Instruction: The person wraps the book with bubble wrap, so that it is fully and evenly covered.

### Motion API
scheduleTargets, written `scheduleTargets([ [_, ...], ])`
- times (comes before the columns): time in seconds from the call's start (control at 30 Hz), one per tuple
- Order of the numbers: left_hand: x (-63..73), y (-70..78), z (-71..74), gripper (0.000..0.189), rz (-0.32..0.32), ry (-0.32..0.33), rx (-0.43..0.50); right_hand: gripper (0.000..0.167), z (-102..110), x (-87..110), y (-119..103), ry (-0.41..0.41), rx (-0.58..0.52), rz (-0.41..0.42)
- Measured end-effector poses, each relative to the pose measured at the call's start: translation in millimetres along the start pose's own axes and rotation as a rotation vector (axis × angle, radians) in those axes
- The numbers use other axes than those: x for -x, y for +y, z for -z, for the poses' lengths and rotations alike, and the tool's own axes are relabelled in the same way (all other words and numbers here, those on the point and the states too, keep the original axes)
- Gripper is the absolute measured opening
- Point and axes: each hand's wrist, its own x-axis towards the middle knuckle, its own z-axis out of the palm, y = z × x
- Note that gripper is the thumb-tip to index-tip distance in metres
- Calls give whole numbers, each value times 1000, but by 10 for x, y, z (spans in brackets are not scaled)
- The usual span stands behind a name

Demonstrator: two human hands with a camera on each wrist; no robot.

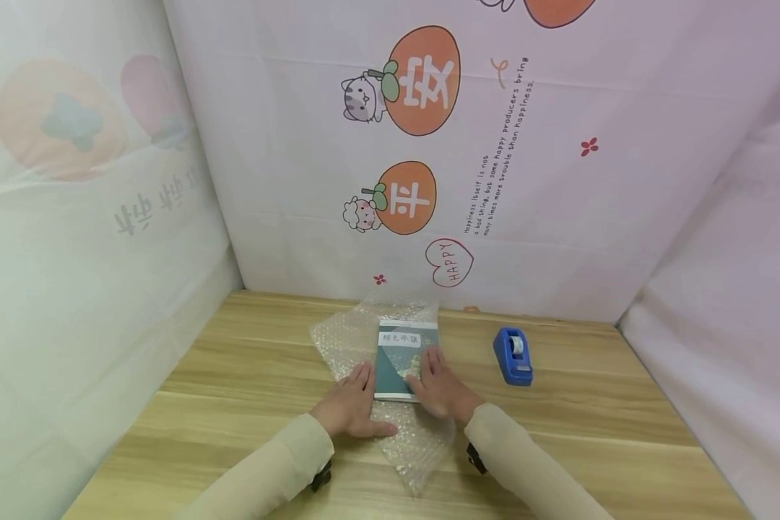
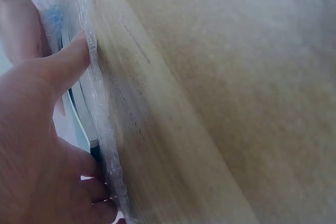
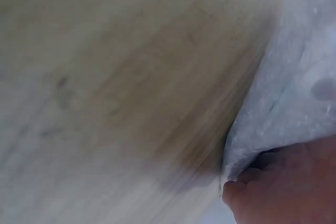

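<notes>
A teal book (image 1: 390,372) with a white title label lies on a sheet of bubble wrap (image 1: 344,338), and a flap of the wrap is folded over its right side. My left hand (image 1: 351,406) rests along the book's lower left edge, fingers extended and thumb on the wrap below the book. On the folded flap over the book's right side, my right hand (image 1: 440,386) presses with outstretched fingers. The left wrist view shows the thumb against the wrap (image 2: 107,129) beside the book's edge (image 2: 81,116). In the right wrist view, fingers (image 3: 241,190) touch the wrap's edge.
A blue tape dispenser (image 1: 512,357) with a roll of tape stands on the wooden table (image 1: 591,404), to the right of the book. Printed white cloth (image 1: 299,144) hangs behind the table and on both sides. Loose corners of wrap spread left of and below the book.
</notes>
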Motion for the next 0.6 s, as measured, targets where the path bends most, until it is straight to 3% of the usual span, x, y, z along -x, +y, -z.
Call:
scheduleTargets([
  [0.37, 21, 36, 33, 120, -5, 6, -33, 77, -53, 226, -76, -37, 167, 102],
  [0.6, 31, 45, 37, 121, 8, -3, -38, 77, -53, 434, -164, -89, 177, 127],
])
